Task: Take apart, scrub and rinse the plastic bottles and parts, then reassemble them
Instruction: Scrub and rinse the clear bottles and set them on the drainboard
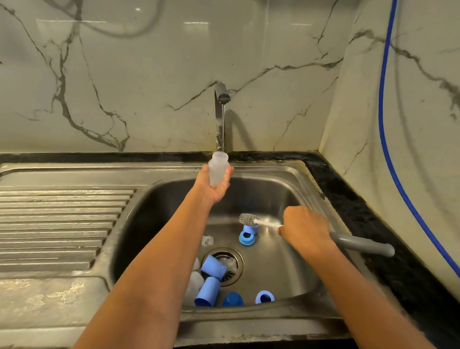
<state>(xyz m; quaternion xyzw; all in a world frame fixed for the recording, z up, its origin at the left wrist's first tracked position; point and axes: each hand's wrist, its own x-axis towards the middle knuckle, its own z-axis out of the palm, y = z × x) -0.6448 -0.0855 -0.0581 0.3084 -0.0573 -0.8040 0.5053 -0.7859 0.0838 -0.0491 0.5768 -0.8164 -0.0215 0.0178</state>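
My left hand [215, 187] grips a clear plastic bottle [217, 168] upright, its open mouth under a thin stream of water from the tap [221, 95]. My right hand [306, 230] holds a bottle brush [248, 219] by its grey handle, bristle head pointing left over the sink basin [280, 191]. Below the brush lie blue collar rings [246, 237]. Near the drain [224, 263] lie blue caps [214, 267], a second blue cap [206, 292], a dark blue piece [232, 299], another blue ring [264, 297] and clear bottles [195, 282], partly hidden by my left arm.
A ribbed steel draining board [52, 220] lies left of the basin. Black stone counter [379, 205] runs along the back and right. Marble walls stand behind and to the right, with a blue hose [385, 114] hanging on the right wall.
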